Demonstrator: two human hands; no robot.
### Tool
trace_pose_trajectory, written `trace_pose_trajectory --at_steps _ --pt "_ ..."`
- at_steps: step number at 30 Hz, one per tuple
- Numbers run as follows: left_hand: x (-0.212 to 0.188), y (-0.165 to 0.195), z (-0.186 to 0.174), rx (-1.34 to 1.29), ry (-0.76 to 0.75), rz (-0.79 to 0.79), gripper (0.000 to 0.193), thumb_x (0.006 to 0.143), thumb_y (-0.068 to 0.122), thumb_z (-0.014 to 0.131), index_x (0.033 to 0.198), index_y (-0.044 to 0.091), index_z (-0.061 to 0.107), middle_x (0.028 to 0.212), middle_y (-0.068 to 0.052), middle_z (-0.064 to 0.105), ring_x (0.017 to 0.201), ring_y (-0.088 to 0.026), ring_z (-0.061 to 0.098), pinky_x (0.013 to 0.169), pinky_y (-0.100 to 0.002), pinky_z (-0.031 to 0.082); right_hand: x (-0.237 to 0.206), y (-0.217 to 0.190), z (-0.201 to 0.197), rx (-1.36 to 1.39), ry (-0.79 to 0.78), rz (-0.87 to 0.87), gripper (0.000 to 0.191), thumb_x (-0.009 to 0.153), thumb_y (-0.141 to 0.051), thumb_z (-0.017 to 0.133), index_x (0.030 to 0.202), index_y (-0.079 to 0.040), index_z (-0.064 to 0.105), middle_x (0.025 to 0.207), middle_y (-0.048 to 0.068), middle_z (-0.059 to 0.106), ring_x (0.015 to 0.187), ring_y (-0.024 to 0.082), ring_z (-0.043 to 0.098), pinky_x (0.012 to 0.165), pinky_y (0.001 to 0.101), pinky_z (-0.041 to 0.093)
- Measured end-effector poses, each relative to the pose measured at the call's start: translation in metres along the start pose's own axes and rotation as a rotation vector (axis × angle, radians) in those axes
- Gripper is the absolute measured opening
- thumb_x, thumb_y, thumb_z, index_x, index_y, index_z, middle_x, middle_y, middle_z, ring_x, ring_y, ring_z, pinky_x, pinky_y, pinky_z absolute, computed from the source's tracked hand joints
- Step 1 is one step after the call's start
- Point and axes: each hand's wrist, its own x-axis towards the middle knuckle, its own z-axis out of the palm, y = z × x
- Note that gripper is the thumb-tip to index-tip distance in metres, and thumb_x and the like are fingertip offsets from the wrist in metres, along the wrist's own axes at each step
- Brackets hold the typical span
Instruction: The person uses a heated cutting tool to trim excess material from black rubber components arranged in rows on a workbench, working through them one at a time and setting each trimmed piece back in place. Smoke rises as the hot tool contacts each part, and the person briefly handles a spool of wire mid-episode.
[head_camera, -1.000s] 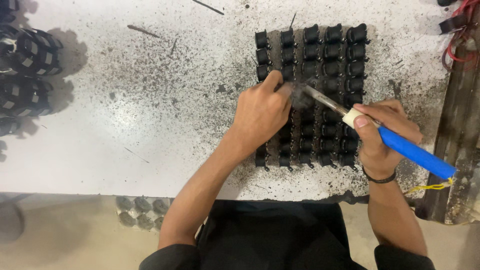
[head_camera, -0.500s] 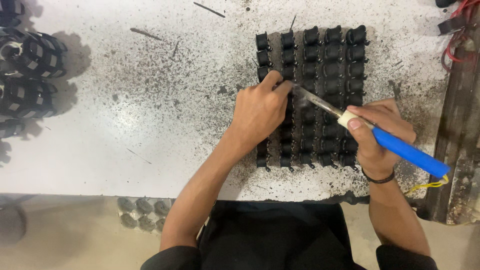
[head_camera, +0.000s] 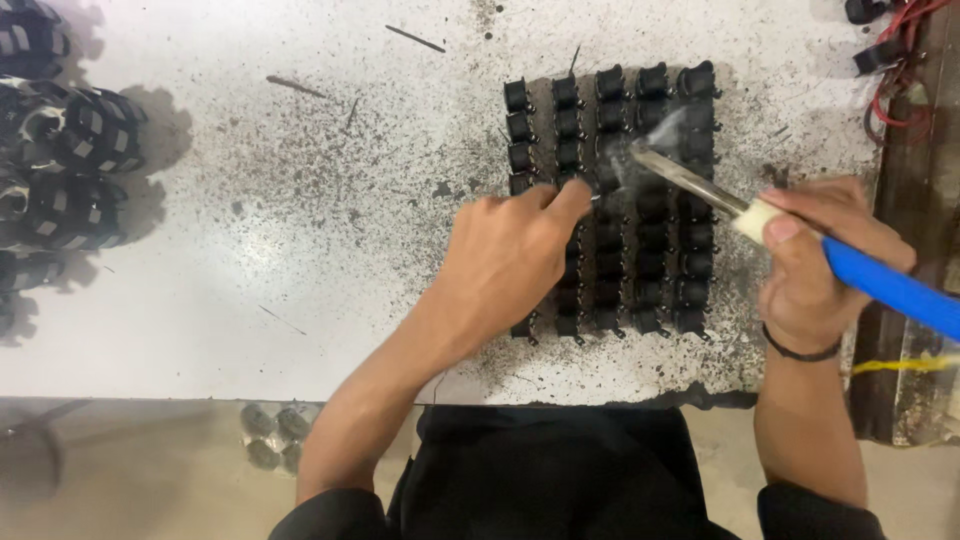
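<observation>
Right hand (head_camera: 820, 265) grips a blue-handled soldering iron (head_camera: 800, 235), tip smoking over the black parts (head_camera: 640, 200) gridded on the speckled worktop (head_camera: 300, 200). Left hand (head_camera: 505, 260), fingers pinched, covers their left columns. Black rings (head_camera: 70, 150) far left; red wires (head_camera: 890, 50) top right.

The soldering iron (head_camera: 800, 240) has been raised slightly, its tip now placed higher on the grid of black components (head_camera: 640, 200); smoke is seen there; the left hand (head_camera: 505, 260) has been shifted lower.
</observation>
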Motion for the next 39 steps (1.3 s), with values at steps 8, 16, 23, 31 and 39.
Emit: trace_pose_trajectory --at_steps 8,16,23,31,39 --pt "0.033 -0.013 0.009 0.103 0.320 0.036 0.033 0.090 -0.007 0.059 0.120 0.005 0.066 0.108 -0.008 0.065 0.089 -0.028 0.071 0.063 -0.034 0.058 -0.024 0.026 0.013 -0.030 -0.097 0.177 0.025 0.104 -0.017 0.076 0.112 0.006 0.075 0.096 0.012 0.072 0.083 0.016 0.062 0.076 0.0259 0.046" --pt "0.012 -0.058 0.075 0.020 0.133 -0.135 0.030 0.087 -0.003 0.065 0.108 0.010 0.080 0.098 -0.010 0.066 0.061 -0.023 0.069 0.046 -0.035 0.054 -0.019 0.023 0.020 -0.051 -0.093 0.130 0.025 0.104 -0.017 0.078 0.113 0.006 0.075 0.101 0.012 0.074 0.090 0.017 0.064 0.081 0.0265 0.047" --pt "0.028 -0.059 0.071 -0.026 0.093 -0.066 0.018 0.082 0.000 0.065 0.095 0.005 0.076 0.097 -0.015 0.064 0.073 -0.032 0.071 0.061 -0.043 0.059 -0.018 0.023 0.019 -0.006 -0.099 0.260 0.022 0.102 -0.013 0.072 0.109 0.007 0.075 0.093 0.011 0.070 0.084 0.015 0.060 0.079 0.0258 0.045" --pt "0.026 -0.047 0.074 0.060 0.050 -0.090 0.021 0.082 0.002 0.065 0.101 0.005 0.073 0.100 -0.017 0.057 0.079 -0.032 0.071 0.060 -0.046 0.058 -0.019 0.018 0.023 -0.032 -0.080 0.219 0.023 0.102 -0.013 0.072 0.108 0.008 0.075 0.091 0.012 0.070 0.081 0.015 0.060 0.076 0.0257 0.045" --pt "0.022 -0.045 0.075 0.016 0.086 -0.092 0.015 0.083 0.004 0.068 0.098 0.004 0.070 0.102 -0.014 0.056 0.083 -0.032 0.071 0.063 -0.045 0.059 -0.018 0.016 0.021 -0.063 -0.096 0.154 0.021 0.104 -0.015 0.075 0.109 0.005 0.075 0.097 0.014 0.073 0.086 0.017 0.065 0.078 0.0255 0.048"
